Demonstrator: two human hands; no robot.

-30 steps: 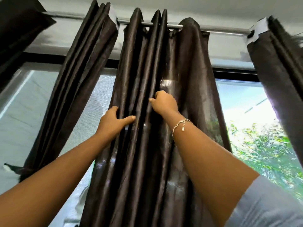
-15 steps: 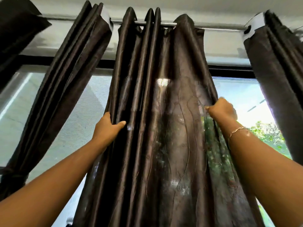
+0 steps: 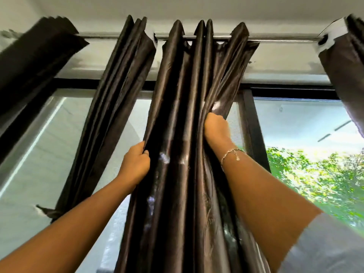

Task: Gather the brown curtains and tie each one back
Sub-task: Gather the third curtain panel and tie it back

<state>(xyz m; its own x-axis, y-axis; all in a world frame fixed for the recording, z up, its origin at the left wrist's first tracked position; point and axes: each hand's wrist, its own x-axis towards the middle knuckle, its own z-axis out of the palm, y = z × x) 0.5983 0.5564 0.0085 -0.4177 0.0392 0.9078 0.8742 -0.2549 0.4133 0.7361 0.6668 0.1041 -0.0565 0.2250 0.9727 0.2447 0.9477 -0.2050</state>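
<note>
A shiny brown curtain (image 3: 177, 119) hangs in tight folds from the rod (image 3: 285, 38) in the middle of the view. My left hand (image 3: 136, 164) grips its left edge at about mid height. My right hand (image 3: 216, 129), with a bracelet on the wrist, clutches its right edge a little higher. The folds are bunched between both hands. To the left hangs another brown curtain (image 3: 118, 99), gathered and knotted low down by a tie (image 3: 49, 212).
A third dark curtain (image 3: 33, 62) hangs at the far left and a fourth (image 3: 346, 75) at the far right. Behind them is a black-framed window (image 3: 254, 123) with green trees outside on the right. The ceiling is close above the rod.
My right hand has pulled the curtain's right edge leftward, so the spread panel is now bunched into narrow folds. The window on the right is uncovered. My left hand kept its grip.
</note>
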